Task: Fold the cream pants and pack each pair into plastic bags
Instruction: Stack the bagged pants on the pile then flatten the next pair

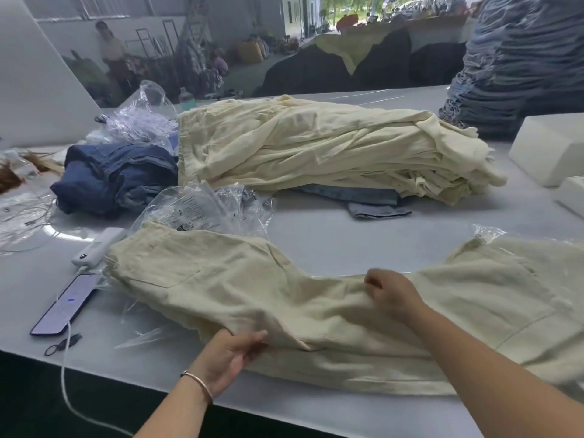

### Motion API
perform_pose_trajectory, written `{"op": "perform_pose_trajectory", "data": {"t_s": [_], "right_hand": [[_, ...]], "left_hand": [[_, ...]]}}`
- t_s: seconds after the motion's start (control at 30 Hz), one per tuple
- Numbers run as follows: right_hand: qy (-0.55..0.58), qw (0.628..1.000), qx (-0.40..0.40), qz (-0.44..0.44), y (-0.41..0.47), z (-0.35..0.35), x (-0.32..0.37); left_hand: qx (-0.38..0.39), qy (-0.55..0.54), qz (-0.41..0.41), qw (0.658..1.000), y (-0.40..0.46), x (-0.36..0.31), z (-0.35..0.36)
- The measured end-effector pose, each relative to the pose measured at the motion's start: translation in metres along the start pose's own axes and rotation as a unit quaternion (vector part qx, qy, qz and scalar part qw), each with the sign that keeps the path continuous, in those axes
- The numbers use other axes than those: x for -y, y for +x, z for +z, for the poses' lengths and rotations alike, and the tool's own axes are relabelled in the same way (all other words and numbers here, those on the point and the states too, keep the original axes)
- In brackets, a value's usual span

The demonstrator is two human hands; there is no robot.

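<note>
Across a long pale-grey worktop (331,235) in a big warehouse hall, one pair of cream corduroy pants (284,298) lies spread flat along the near edge, waistband to the left and legs running right. The left hand (232,358), with a thin metal bangle (199,382) at its wrist, pinches the near fold of the cloth between thumb and curled fingers (256,341). The right hand (392,292) sits farther in on the pants, its fingers curled down and gathering a ridge of fabric. Just to the right, touching the legs, lies another cream pair already inside a clear plastic bag (518,289). Crumpled clear plastic bags (202,210) lie just beyond the waistband. Farther back rests a tall stack of cream pants (316,147), sitting on some light-blue denim (369,200). Left of the stack is a heap of dark-blue jeans (113,175). Near the left edge lie a smartphone (64,308) with a white cable, a white power bank (94,246) and small black thread snips (63,343).
</note>
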State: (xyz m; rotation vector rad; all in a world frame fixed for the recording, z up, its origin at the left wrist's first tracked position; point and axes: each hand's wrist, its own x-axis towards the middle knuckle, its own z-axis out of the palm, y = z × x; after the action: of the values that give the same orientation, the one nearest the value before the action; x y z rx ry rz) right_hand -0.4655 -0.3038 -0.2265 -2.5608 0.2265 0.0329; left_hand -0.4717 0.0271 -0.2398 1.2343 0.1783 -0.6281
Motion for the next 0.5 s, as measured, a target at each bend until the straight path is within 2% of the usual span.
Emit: {"op": "perform_pose_trajectory", "data": {"t_s": [0.07,0.1,0.17,0.2,0.27,0.3,0.33,0.37,0.4,0.43,0.47,0.5], "right_hand": [[-0.030,0.998,-0.063,0.007,0.010,-0.017,0.003],[-0.061,0.994,-0.094,-0.001,0.016,-0.028,0.005],[-0.075,0.987,-0.139,-0.013,0.026,-0.052,0.010],[-0.042,0.991,-0.131,-0.009,0.029,-0.065,0.014],[0.086,0.996,-0.029,-0.012,0.029,-0.094,0.021],[0.134,0.990,0.054,-0.002,0.025,-0.106,0.025],[0.130,0.982,0.135,0.017,0.021,-0.115,0.028],[0.060,0.975,0.212,0.027,0.018,-0.121,0.029],[-0.059,0.962,0.264,0.031,0.014,-0.122,0.029],[-0.176,0.943,0.282,0.033,0.011,-0.119,0.026],[-0.242,0.932,0.267,0.031,0.008,-0.113,0.024],[-0.235,0.944,0.229,0.030,0.005,-0.107,0.020]], "left_hand": [[-0.010,0.081,0.014,0.997,-0.002,-0.003,0.013],[-0.026,0.082,0.024,0.996,-0.002,-0.007,0.017],[-0.057,0.004,0.042,0.997,-0.001,-0.020,0.023],[-0.064,-0.072,0.046,0.994,-0.001,-0.027,0.026],[-0.072,-0.218,0.039,0.972,0.005,-0.032,0.029],[-0.060,-0.255,0.043,0.964,0.007,-0.032,0.033],[-0.040,-0.251,0.044,0.966,0.008,-0.028,0.039],[-0.015,-0.197,0.031,0.980,0.009,-0.019,0.049],[0.008,-0.137,0.015,0.990,0.006,-0.009,0.062],[0.042,-0.114,-0.021,0.992,0.005,0.002,0.072],[0.087,-0.119,-0.056,0.987,0.003,0.012,0.083],[0.120,-0.093,-0.071,0.986,0.005,0.021,0.091]]}}
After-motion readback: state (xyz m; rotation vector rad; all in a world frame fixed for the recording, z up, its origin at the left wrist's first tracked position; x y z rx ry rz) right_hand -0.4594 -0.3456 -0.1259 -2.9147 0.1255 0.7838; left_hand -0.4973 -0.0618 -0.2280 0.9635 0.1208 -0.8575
